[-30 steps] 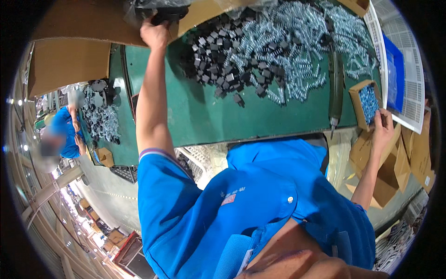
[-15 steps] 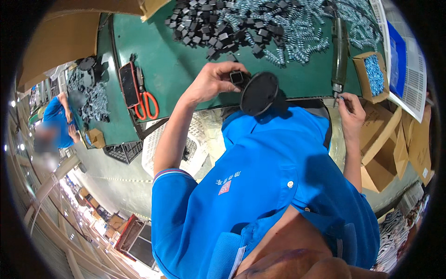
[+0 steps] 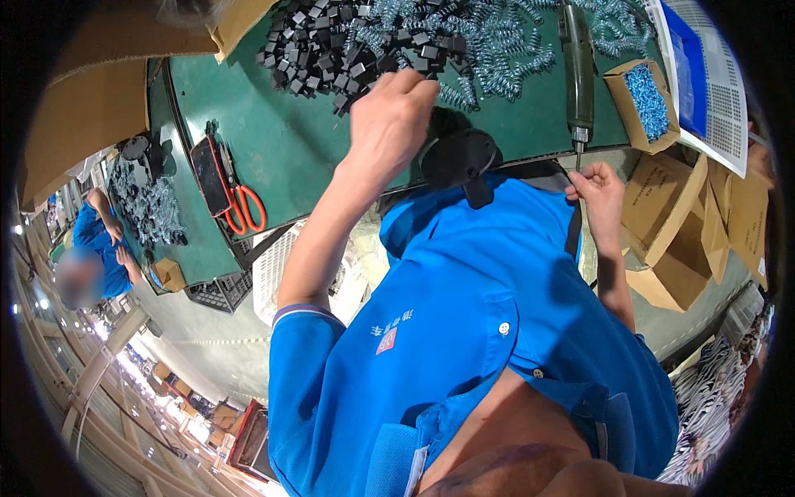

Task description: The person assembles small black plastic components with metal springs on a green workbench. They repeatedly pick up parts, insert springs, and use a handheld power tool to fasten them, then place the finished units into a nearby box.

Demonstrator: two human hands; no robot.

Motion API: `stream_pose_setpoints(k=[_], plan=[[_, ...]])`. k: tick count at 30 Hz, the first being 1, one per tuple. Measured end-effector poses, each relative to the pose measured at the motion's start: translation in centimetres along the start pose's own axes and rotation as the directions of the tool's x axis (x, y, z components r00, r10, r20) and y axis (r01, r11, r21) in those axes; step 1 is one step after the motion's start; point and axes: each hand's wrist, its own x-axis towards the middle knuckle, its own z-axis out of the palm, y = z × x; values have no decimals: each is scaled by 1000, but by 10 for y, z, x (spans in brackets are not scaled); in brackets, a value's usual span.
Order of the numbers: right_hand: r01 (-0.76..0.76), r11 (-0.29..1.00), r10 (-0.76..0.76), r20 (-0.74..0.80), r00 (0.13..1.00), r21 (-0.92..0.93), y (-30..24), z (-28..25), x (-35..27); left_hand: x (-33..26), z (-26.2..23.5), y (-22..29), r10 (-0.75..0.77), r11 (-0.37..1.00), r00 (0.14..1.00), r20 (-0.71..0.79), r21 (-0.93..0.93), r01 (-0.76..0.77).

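My left hand (image 3: 389, 124) is lifted over the green table (image 3: 273, 124), its back to the camera and its fingers curled at the edge of a heap of small black blocks (image 3: 331, 41) mixed with metal coil springs (image 3: 497, 50). Whether it holds anything is hidden. Just under it, a round black disc part (image 3: 460, 157) lies at the table's near edge against my blue shirt. My right hand (image 3: 596, 186) is pinched together right below the tip of a dark green electric screwdriver (image 3: 577, 74). Anything between those fingers is too small to see.
A small cardboard box of blue screws (image 3: 646, 99) sits right of the screwdriver, beside a blue-and-white sheet (image 3: 696, 74). Red-handled scissors (image 3: 244, 211) and a flat black device (image 3: 211, 174) lie at the table's left. Open cardboard boxes (image 3: 671, 240) stand lower right. A co-worker in blue (image 3: 91, 248) works far left.
My left hand left the black disc part and rose toward the heap of black blocks. My right hand stayed by the screwdriver tip.
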Motion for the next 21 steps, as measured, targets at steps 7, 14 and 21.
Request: stream_pose_setpoints(k=[7, 14, 21], plan=[[112, 973, -91, -109, 990, 201, 20, 13, -6, 41, 31, -6, 171, 985, 961, 218, -47, -165], [147, 936, -103, -150, 983, 319, 22, 27, -6, 51, 35, -11, 275, 952, 910, 311, 45, -304], [220, 872, -309, -143, 940, -437, -33, 5, 3, 18, 11, -31, -141, 894, 990, 19, -426, 136]])
